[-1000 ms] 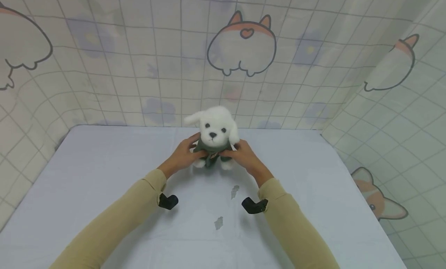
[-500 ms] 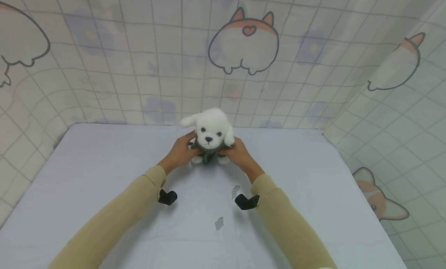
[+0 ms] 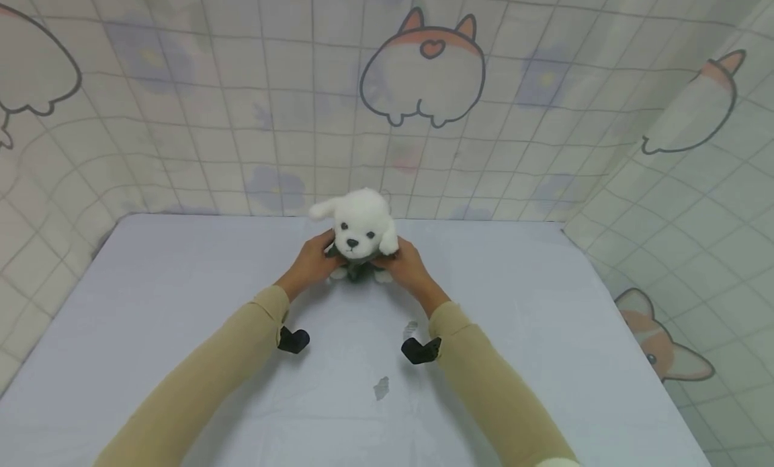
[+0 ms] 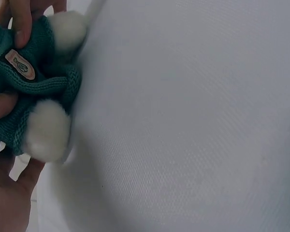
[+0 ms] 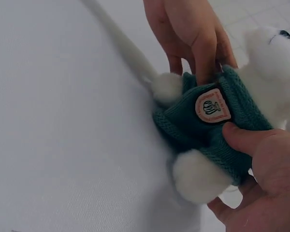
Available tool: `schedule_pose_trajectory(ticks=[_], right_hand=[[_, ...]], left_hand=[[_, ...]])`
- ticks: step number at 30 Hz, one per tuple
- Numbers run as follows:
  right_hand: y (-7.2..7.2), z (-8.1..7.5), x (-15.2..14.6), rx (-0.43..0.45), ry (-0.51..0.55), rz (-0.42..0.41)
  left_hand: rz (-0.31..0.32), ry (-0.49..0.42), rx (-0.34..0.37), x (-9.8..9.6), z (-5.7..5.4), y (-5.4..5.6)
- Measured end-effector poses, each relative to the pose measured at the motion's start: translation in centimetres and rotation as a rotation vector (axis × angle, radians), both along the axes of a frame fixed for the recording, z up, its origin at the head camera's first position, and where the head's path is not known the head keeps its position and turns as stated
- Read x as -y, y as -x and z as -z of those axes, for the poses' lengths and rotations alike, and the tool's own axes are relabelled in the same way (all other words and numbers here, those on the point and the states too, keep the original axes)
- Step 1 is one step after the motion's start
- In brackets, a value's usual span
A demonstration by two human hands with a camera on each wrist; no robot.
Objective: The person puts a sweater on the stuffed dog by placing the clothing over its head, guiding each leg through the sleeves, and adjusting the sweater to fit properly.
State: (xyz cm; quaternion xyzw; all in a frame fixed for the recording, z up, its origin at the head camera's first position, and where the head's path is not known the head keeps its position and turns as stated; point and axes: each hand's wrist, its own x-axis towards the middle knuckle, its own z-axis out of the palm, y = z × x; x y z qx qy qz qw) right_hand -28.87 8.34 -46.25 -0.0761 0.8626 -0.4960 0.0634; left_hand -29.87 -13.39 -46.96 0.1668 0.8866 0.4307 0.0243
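A white plush puppy (image 3: pixel 364 215) with floppy ears stands near the back edge of the table, facing me. It wears a green knitted sweater (image 5: pixel 193 116) with a small pink-edged badge (image 5: pixel 212 106) on the chest. My left hand (image 3: pixel 311 261) grips its body from one side, the thumb on the sweater's front. From the other side my right hand (image 3: pixel 409 267) holds it the same way, thumb (image 5: pixel 241 137) pressed near the badge. White fluffy paws (image 4: pixel 48 130) show below the sweater at the tabletop. My other fingers are partly hidden behind the toy.
A white cloth covers the table (image 3: pixel 514 332), with two small grey patches (image 3: pixel 381 388) in front of the toy. Behind and beside it hang curtains (image 3: pixel 290 117) printed with a grid and corgis. Black camera mounts (image 3: pixel 421 351) sit at both wrists.
The plush puppy has shifted a little to the left and slightly back, its head turning a bit leftward. My right hand moved left with it; my left hand moved only slightly. Both keep their grip.
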Motion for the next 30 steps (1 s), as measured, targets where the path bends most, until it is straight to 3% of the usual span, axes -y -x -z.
schedule_pose_trajectory(ticks=[5, 10, 18, 24, 30], right_hand=[[0.4, 0.0, 0.1, -0.012, -0.024, 0.003], [0.9, 0.0, 0.1, 0.002, -0.061, 0.009], [0.7, 0.0, 0.1, 0.019, -0.032, 0.008], [0.0, -0.2, -0.4, -0.014, -0.026, -0.011], [-1.8, -0.7, -1.4, 0.005, 0.041, -0.008]], left_hand=[[-0.012, 0.008, -0.009, 0.0, 0.0, 0.4], [-0.032, 0.036, 0.028, -0.1, -0.2, 0.6], [-0.03, 0.115, 0.084, 0.4, -0.9, 0.0], [-0.04, 0.158, 0.105, 0.8, -0.9, -0.4], [-0.023, 0.175, 0.154, 0.8, -1.2, -1.6]])
